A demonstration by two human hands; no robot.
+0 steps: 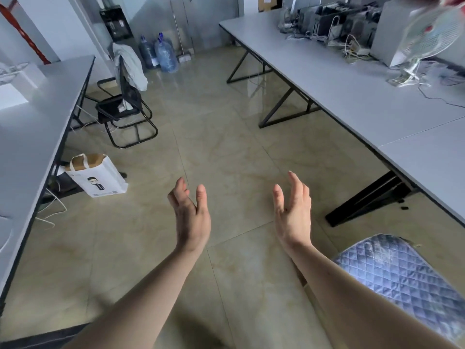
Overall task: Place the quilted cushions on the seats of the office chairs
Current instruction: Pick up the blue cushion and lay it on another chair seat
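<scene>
Two bare forearms reach forward from the bottom edge, and just right of the right forearm lies a blue quilted cushion [400, 278], its diamond stitching plain to see; what it rests on is hidden beneath it. The left hand [192, 215] and the right hand [293, 210] hang over the tiled floor [226, 137], palms turned toward each other, well apart. Each grip is wide, fingers loosely spread and curled, holding nothing, and neither hand touches the cushion.

Far off at the left, a black office chair [125, 107] stands beside the left table [42, 117], a pale cloth [130, 64] draped over its back; something small and pale lies on its seat, too small to tell. A white paper bag [98, 176] sits on the floor near that table's edge. Along the right runs a long grey table [352, 96] carrying a tangle of cables, dark equipment and a blurred fan [427, 39]. Water bottles [163, 54] stand by the far wall.
</scene>
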